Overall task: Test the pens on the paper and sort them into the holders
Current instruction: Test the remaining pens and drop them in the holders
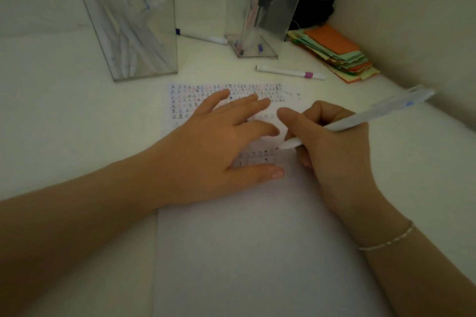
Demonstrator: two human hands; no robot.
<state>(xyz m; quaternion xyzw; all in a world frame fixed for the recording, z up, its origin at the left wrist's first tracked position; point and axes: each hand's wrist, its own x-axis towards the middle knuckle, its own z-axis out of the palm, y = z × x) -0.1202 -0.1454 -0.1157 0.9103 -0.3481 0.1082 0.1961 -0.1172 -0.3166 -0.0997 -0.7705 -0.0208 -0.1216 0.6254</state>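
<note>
A white sheet of paper (257, 252) lies on the table, its upper part covered with rows of small pen marks. My left hand (219, 141) rests flat on it, fingers spread. My right hand (332, 147) grips a white pen (373, 116), whose tip touches the paper beside the lowest marks. A large clear holder (128, 20) with several white pens stands at the back left. A smaller clear holder (260, 13) with a few pens stands at the back centre.
A white pen with a purple band (291, 71) lies behind the paper. Another white pen (206, 38) lies between the holders. A stack of orange and green paper slips (337, 54) sits at the back right, near a wall.
</note>
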